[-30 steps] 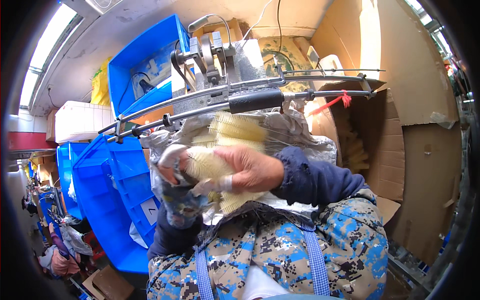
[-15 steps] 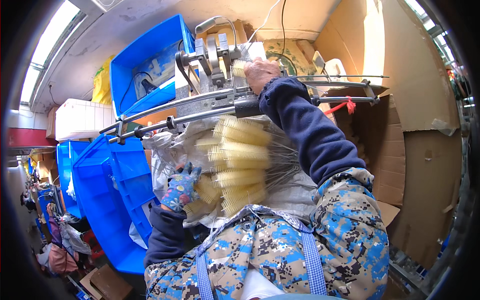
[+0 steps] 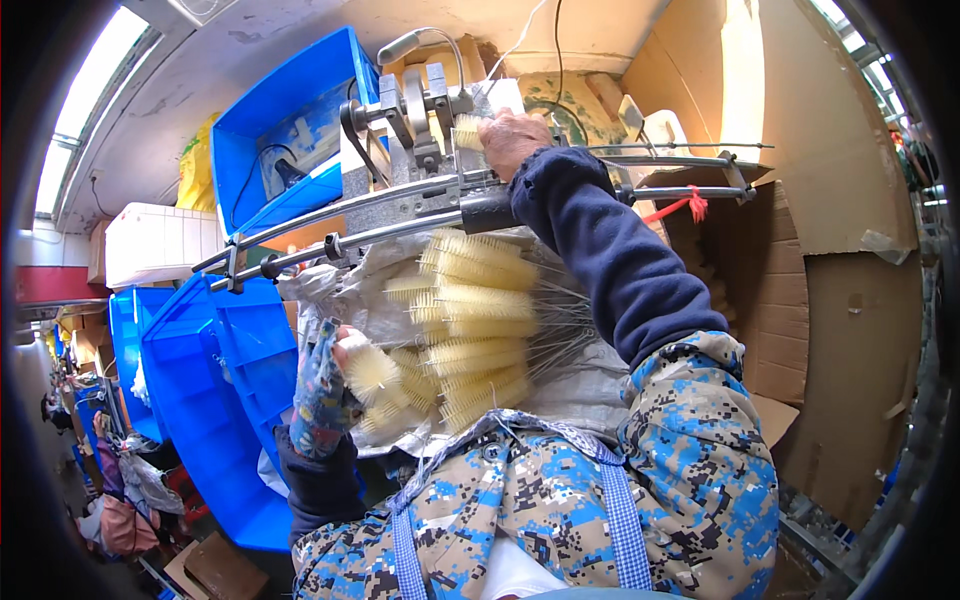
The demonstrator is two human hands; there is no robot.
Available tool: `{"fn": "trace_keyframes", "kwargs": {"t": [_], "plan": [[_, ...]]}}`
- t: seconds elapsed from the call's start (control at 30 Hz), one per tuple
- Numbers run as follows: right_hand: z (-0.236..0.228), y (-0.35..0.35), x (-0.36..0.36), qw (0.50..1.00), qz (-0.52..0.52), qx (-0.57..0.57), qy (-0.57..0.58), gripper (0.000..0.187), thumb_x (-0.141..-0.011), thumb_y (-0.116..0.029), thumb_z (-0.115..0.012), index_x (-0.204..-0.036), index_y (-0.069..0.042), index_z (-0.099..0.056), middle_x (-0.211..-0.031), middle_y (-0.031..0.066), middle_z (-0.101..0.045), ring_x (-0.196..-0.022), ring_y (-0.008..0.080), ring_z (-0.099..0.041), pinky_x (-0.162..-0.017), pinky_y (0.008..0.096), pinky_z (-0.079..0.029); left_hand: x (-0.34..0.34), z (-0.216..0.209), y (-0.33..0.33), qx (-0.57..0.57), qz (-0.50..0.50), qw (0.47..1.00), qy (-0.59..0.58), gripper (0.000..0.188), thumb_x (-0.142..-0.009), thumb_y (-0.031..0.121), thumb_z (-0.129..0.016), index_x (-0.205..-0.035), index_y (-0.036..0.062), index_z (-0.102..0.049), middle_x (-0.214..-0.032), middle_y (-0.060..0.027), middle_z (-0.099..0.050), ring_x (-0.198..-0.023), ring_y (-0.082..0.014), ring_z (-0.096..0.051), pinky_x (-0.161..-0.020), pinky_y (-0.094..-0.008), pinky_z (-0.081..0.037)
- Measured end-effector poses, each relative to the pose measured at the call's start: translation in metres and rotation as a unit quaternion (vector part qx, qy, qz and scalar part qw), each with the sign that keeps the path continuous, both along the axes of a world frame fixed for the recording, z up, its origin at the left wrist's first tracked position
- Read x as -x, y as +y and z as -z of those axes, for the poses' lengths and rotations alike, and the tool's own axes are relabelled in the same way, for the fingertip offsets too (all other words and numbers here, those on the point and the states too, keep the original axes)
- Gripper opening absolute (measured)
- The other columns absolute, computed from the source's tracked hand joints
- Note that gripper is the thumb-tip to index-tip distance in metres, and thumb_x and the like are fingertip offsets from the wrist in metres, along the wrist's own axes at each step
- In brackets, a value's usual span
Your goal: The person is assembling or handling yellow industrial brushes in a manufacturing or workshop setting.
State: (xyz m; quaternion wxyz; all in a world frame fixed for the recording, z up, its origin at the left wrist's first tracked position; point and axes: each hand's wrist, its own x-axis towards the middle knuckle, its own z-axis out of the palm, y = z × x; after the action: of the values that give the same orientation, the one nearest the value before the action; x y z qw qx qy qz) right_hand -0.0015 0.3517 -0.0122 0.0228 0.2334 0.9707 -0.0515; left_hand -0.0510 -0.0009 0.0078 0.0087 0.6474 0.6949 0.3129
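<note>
A pile of cream bottle brushes (image 3: 480,310) with thin wire stems lies across my lap on a whitish sack (image 3: 385,255). My left hand (image 3: 325,385), in a flowered glove with bare fingertips, is closed on one brush (image 3: 370,374), its bristles tilted toward the camera at the pile's left side. At the bench machine (image 3: 425,120), my right hand (image 3: 514,142) is bare and closed around another brush (image 3: 467,133), whose bristles show left of the fingers, close to the wheel. That brush's stem is hidden by my hand and sleeve.
Two metal rails (image 3: 370,235) run across in front of me below the machine. Blue bins (image 3: 205,400) stand at left, with another blue bin (image 3: 290,190) behind the rails. A red tie (image 3: 697,205) hangs on the right rail end, beside cardboard (image 3: 860,340).
My left hand has moved slightly left and turned, and a brush beside its fingers now points up from the pile. My right hand stays by the machine wheel with its brush.
</note>
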Motion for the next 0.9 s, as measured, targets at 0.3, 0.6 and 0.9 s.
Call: {"fn": "trace_keyframes", "kwargs": {"t": [0.3,0.6,0.9], "plan": [[0.016,0.013,0.014,0.998,0.019,-0.058,0.035,0.021,-0.081,-0.016,-0.045,-0.095,-0.013,-0.061,-0.104,0.0117,-0.054,-0.104,0.0248,-0.049,-0.085,0.0449,-0.035,-0.046,-0.01,0.007,0.106,-0.169,0.788,-0.583,0.056,-0.069,0.036,-0.07,-0.106,-0.0019,-0.051,-0.093,-0.0087,-0.058,-0.081,-0.0185,-0.059,-0.073,-0.0293,-0.048],[0.024,0.026,-0.075,0.983,0.132,-0.06,0.111,0.05,-0.077,-0.025,-0.053,-0.123,-0.009,-0.042,-0.125,0.0154,-0.033,-0.113,0.032,-0.036,-0.091,0.0445,-0.031,-0.034,-0.008,-0.024,-0.037,-0.116,0.927,-0.356,0.05,-0.083,0.018,-0.055,-0.123,-0.0027,-0.033,-0.111,-0.0169,-0.051,-0.102,-0.0263,-0.053,-0.084,-0.035,-0.046],[0.032,0.008,-0.05,0.99,0.107,-0.021,0.091,0.04,-0.072,-0.019,-0.056,-0.11,-0.006,-0.049,-0.114,0.0124,-0.043,-0.108,0.0275,-0.041,-0.088,0.0435,-0.033,-0.048,0.014,0.008,0.013,-0.165,0.879,-0.448,0.053,-0.066,0.02,-0.068,-0.11,-0.0036,-0.049,-0.098,-0.0122,-0.057,-0.089,-0.023,-0.057,-0.079,-0.0309,-0.044]]}}
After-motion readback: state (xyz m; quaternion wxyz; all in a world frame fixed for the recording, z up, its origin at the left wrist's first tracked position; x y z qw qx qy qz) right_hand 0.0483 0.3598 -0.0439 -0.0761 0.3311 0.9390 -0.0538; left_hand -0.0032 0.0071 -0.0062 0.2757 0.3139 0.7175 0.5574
